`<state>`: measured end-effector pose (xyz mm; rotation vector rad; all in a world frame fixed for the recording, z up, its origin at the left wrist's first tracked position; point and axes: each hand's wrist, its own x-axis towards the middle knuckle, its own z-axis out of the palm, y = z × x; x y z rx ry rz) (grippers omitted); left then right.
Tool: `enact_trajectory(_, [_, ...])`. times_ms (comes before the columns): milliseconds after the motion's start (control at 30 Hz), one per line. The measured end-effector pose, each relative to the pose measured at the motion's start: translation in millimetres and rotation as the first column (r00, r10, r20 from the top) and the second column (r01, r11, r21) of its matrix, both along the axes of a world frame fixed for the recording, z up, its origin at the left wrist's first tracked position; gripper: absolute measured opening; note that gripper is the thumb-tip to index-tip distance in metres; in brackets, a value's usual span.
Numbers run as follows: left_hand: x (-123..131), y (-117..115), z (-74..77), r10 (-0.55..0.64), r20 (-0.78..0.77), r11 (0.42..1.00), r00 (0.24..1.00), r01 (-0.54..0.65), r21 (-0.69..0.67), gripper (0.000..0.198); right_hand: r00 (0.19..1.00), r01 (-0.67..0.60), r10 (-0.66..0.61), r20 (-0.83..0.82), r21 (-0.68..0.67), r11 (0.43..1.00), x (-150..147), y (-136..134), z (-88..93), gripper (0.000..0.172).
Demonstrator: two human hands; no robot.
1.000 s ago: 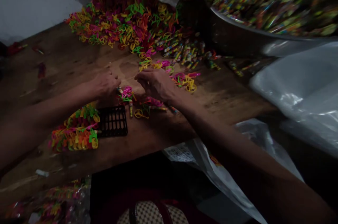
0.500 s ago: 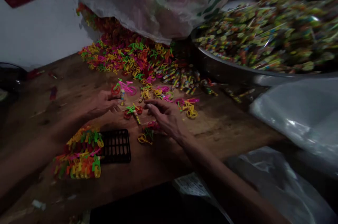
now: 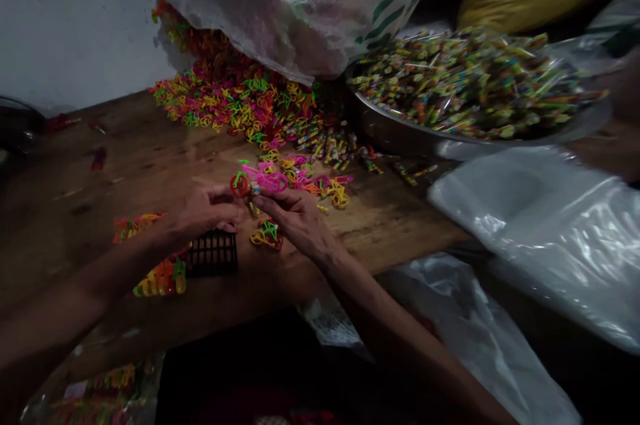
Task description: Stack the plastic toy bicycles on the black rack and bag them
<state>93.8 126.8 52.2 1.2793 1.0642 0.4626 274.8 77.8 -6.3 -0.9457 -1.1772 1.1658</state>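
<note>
Between my hands is a small plastic toy bicycle (image 3: pixel 267 178), pink with a green handlebar and a red wheel. A short patterned tube (image 3: pixel 255 189) is on its underside. My left hand (image 3: pixel 213 208) has its fingers closed at the red-wheel end. Thumb and forefinger of my right hand (image 3: pixel 297 215) pinch it near the tube. My fingers partly hide the lower side. Just below lies another toy bicycle (image 3: pixel 269 233) in green, yellow and red. A black slotted rack (image 3: pixel 213 255) stands under my left wrist, with rows of coloured toy bicycles (image 3: pixel 163 278) beside it, partly covered by my forearm.
A heap of coloured toy bicycles (image 3: pixel 235 101) spills from a large white sack (image 3: pixel 280 11). Loose patterned tubes (image 3: pixel 330 141) lie beside it. At the right stand a metal basin (image 3: pixel 400 135) full of wrapped sticks and a pile of clear plastic bags (image 3: pixel 545 211).
My right hand has moved up and left to the pink toy bicycle, meeting my left hand there. The red-and-green bicycle that lay between the hands is no longer plainly visible. The view has shifted.
</note>
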Motion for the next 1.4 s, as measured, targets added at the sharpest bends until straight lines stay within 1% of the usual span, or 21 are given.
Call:
enact_trajectory(67, [-9, -3, 9.9, -0.009, 0.066, 1.0, 0.998, 0.01, -0.019, 0.043, 0.998, -0.052, 0.053, 0.015, -0.042, 0.998, 2, -9, 0.5, 0.036])
enact_trajectory(133, [-18, -5, 16.7, -0.085, 0.12, 0.996, 0.989, 0.089, -0.024, 0.042, 0.993, -0.106, 0.11, 0.036, -0.093, 0.99, 1, -18, -0.2, 0.036])
enact_trajectory(200, [-25, -6, 18.6, -0.166, 0.125, 0.986, 0.978, 0.167, 0.002, 0.035, 0.987, -0.148, 0.153, 0.041, -0.111, 0.983, -3, -26, -0.9, 0.04])
enact_trajectory(267, [-29, -7, 16.4, -0.19, 0.091, 0.982, 0.978, 0.187, 0.039, 0.027, 0.986, -0.161, 0.165, 0.035, -0.089, 0.983, -9, -32, -0.6, 0.043])
enact_trajectory(400, [-30, -13, 9.1, -0.143, 0.045, 0.984, 0.989, 0.137, 0.117, 0.019, 0.987, -0.135, 0.14, 0.072, -0.079, 0.988, -21, -41, 1.2, 0.048])
enact_trajectory(500, [-29, -16, 6.6, -0.127, 0.061, 0.977, 0.99, 0.115, 0.178, 0.014, 0.992, -0.091, 0.098, 0.08, -0.086, 0.992, -30, -44, -0.4, 0.052])
enact_trajectory(633, [-30, -19, 6.2, -0.121, 0.058, 0.974, 0.991, 0.108, 0.201, 0.011, 0.999, -0.031, 0.034, 0.034, -0.072, 0.997, -41, -46, -4.5, 0.053])
enact_trajectory(833, [-34, -18, 3.4, -0.13, 0.022, 0.96, 0.991, 0.121, 0.251, 0.009, 0.998, -0.023, 0.03, 0.053, -0.126, 0.992, -51, -49, -2.9, 0.054])
enact_trajectory(967, [-37, -17, 0.2, -0.12, 0.038, 0.959, 0.992, 0.106, 0.263, 0.007, 0.996, -0.041, 0.05, 0.079, -0.118, 0.992, -55, -50, 1.5, 0.056])
enact_trajectory(1067, [-41, -16, -0.7, -0.107, 0.064, 0.962, 0.992, 0.087, 0.258, 0.004, 0.988, -0.052, 0.067, 0.138, -0.111, 0.992, -57, -50, 5.1, 0.057])
enact_trajectory(1167, [-47, -13, -1.4, -0.134, 0.059, 0.972, 0.989, 0.119, 0.202, 0.008, 0.971, -0.047, 0.068, 0.231, -0.092, 0.995, -55, -49, 7.4, 0.058])
enact_trajectory(1267, [-51, -12, -3.7, -0.133, 0.043, 0.982, 0.99, 0.126, 0.142, 0.012, 0.945, -0.081, 0.102, 0.312, -0.079, 0.994, -51, -48, 7.2, 0.057])
enact_trajectory(1333, [-52, -13, -6.1, -0.124, 0.045, 0.981, 0.991, 0.116, 0.157, 0.012, 0.939, -0.1, 0.12, 0.323, -0.078, 0.992, -51, -48, 6.0, 0.057])
enact_trajectory(1400, [-52, -14, -8.5, -0.13, 0.056, 0.971, 0.99, 0.116, 0.207, 0.013, 0.943, -0.092, 0.113, 0.314, -0.083, 0.992, -52, -49, 4.3, 0.058])
